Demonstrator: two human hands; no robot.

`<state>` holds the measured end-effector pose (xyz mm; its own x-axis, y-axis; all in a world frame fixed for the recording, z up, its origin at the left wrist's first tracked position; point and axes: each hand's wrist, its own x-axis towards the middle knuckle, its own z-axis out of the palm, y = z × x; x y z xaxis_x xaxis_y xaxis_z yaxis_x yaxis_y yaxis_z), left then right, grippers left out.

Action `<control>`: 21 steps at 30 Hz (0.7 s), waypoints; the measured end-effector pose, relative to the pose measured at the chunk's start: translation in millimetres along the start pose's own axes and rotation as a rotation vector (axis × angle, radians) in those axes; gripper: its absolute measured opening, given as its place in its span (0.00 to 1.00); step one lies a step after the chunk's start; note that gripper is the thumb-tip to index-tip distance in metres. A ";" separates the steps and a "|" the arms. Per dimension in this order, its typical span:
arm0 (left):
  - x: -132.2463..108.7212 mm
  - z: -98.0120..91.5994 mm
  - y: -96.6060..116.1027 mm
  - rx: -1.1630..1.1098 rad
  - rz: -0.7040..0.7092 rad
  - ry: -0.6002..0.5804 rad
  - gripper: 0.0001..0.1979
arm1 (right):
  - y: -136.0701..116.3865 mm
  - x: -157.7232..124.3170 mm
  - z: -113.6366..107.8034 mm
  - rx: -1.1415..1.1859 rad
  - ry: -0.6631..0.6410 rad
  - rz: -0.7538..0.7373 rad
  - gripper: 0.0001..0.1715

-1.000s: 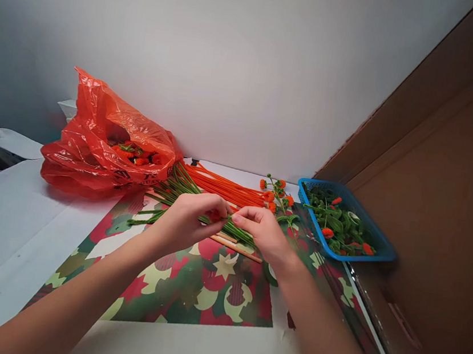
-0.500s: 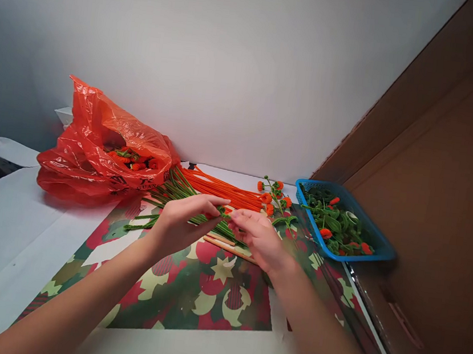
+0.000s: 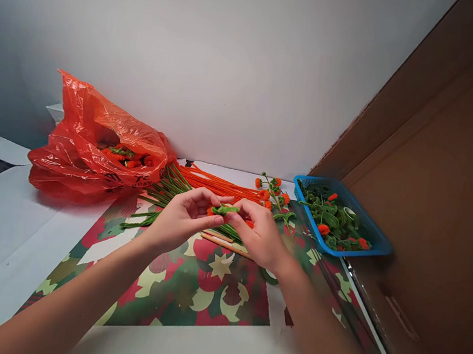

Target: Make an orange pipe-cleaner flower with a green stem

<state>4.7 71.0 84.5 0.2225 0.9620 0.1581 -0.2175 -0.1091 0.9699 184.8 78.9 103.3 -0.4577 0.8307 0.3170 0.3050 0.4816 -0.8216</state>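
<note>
My left hand (image 3: 184,216) and my right hand (image 3: 258,231) meet above a patterned red and green paper sheet (image 3: 188,291). Both pinch a small green fuzzy wire piece (image 3: 224,210) with an orange bit beside it, held between the fingertips. Just behind the hands lie a bundle of green fuzzy wires (image 3: 174,189) and a bundle of orange fuzzy wires (image 3: 218,183). Two thin wooden sticks (image 3: 224,243) lie under the hands on the sheet.
A red plastic bag (image 3: 94,142) holding orange and green pieces sits at the back left. A blue basket (image 3: 377,240) with green leaves and orange buds stands at the right. Small finished flower sprigs (image 3: 273,190) lie beside it. A brown cardboard wall (image 3: 441,196) rises on the right.
Both hands have risen slightly off the wire bundle and drawn together; the green wire piece now shows bent between the fingertips. The view has shifted a little.
</note>
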 end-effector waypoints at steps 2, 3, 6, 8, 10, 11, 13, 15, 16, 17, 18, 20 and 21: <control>-1.3 1.5 1.0 0.054 0.016 -0.024 0.10 | -2.9 -1.0 -0.4 -0.092 -0.007 -0.020 0.13; -2.0 1.9 1.3 0.084 0.019 -0.032 0.10 | -3.5 -1.4 -0.4 -0.147 -0.017 -0.027 0.13; -3.8 1.8 1.2 0.191 0.039 -0.025 0.09 | -2.4 -2.1 1.6 -0.299 -0.041 -0.048 0.16; -4.8 1.6 1.3 0.266 0.076 0.005 0.10 | -1.1 -2.2 3.7 -0.326 -0.036 -0.071 0.16; -5.7 2.4 2.8 0.319 0.128 0.053 0.11 | -0.3 -2.1 5.8 -0.303 0.008 -0.098 0.15; -6.1 3.1 4.3 0.332 0.151 0.082 0.11 | -0.2 -2.0 6.5 -0.290 0.046 -0.115 0.14; -6.8 4.8 8.5 0.334 0.169 0.137 0.11 | -0.3 -2.0 7.4 -0.286 0.122 -0.149 0.13; -7.5 6.3 13.4 0.333 0.155 0.186 0.12 | -0.4 -2.2 7.9 -0.305 0.167 -0.178 0.14; -7.8 6.7 15.5 0.350 0.143 0.198 0.13 | -0.2 -2.4 8.1 -0.320 0.175 -0.193 0.14; -8.1 7.0 17.3 0.376 0.130 0.201 0.13 | 0.0 -2.6 8.4 -0.336 0.178 -0.207 0.14; -8.4 7.0 18.6 0.408 0.121 0.197 0.14 | 0.3 -2.9 8.8 -0.357 0.183 -0.223 0.14; -9.3 7.0 19.9 0.462 0.103 0.173 0.13 | 0.9 -3.4 9.8 -0.415 0.200 -0.263 0.13; -9.7 6.9 20.2 0.474 0.097 0.161 0.13 | 1.1 -3.7 10.2 -0.445 0.212 -0.285 0.13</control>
<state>4.8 57.7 103.8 0.0651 0.9642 0.2571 0.2339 -0.2652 0.9354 178.3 73.5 96.4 -0.4098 0.6666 0.6227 0.5377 0.7279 -0.4254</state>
